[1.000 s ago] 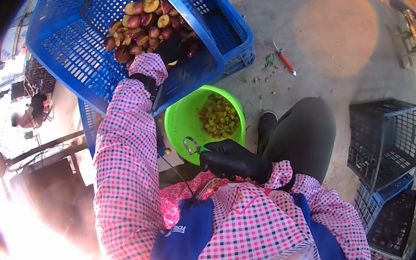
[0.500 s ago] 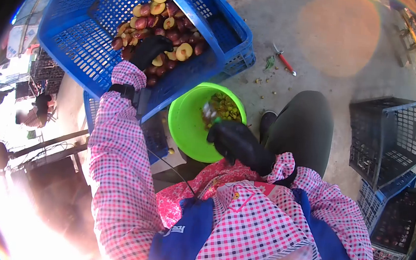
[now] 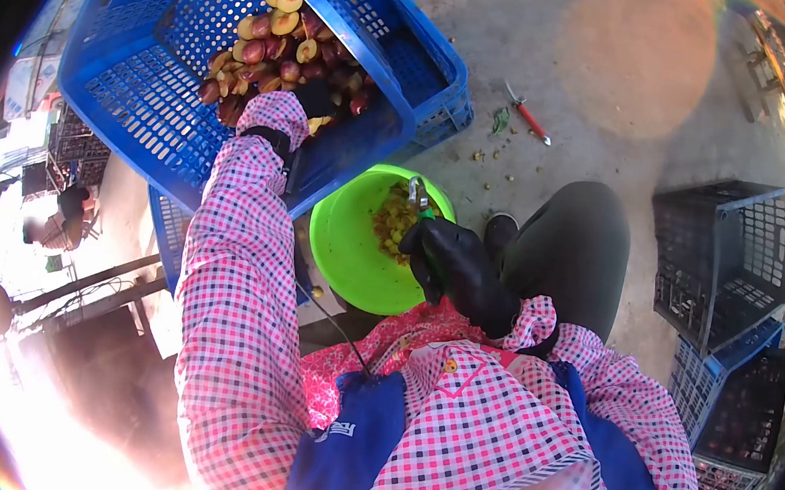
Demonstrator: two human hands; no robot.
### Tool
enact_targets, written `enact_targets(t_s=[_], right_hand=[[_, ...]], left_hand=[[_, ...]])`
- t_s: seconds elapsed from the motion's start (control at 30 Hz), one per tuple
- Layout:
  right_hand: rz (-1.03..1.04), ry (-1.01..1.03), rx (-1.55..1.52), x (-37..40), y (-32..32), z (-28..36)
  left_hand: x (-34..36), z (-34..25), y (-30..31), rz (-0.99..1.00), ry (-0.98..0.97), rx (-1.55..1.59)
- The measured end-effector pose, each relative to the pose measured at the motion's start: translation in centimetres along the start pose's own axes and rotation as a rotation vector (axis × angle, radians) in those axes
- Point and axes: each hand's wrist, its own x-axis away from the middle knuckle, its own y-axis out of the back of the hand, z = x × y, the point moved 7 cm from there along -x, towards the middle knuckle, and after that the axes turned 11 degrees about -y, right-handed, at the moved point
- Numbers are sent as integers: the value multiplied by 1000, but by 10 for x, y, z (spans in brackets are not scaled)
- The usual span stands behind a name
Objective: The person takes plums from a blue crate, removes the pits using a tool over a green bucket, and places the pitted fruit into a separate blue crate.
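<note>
My left hand, in a black glove, reaches over the heap of dark red plums in the tilted blue crate. Many plums are cut in half, their yellow flesh showing. The left fingers are hidden behind the glove's back and among the fruit. My right hand, also black-gloved, is closed round a green-handled tool with a curved metal head, which points up over the bright green bucket. Small yellowish-brown bits lie in the bucket's bottom.
Beneath and behind the tilted crate stands another blue crate. Red-handled snips lie on the concrete floor beside a green leaf and scattered bits. Black crates stand at the right. A person sits far left.
My left hand has shifted right and down over the plums. The tool in my right hand has risen from the bucket's contents, its metal head now upright near the rim.
</note>
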Motion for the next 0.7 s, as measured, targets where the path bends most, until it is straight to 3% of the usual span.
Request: enact_targets(t_s=[0.2,0.23,0.3,0.33,0.37,0.43,0.5,0.57,0.6,0.67,0.7], right_hand=[[46,16,19,-3,-1,-4],[61,18,22,-3,-4,-3],[83,9,46,0,-7,2],[86,11,46,2,-9,4],[-13,-16,123,1,-7,5],[-89,-51,195,3,-16,6],[-152,-66,288,3,-18,9],[-84,22,226,1,-17,0],[-44,72,183,-1,-17,-2],[-19,152,208,-4,-18,-8],[-16,141,212,-5,-15,-12]], left_hand=[[27,-26,9,210,3,21],[32,-8,-2,208,18,18],[28,21,-21,-44,-106,901],[83,-57,48,-354,-340,595],[97,-83,58,-354,-338,588],[134,-84,43,-656,91,1709],[169,-122,32,-890,-245,1314],[199,-189,24,-702,-302,1806],[211,-198,13,-705,-302,1811],[223,-218,-28,-460,-89,1923],[225,-224,-36,-465,-83,1933]])
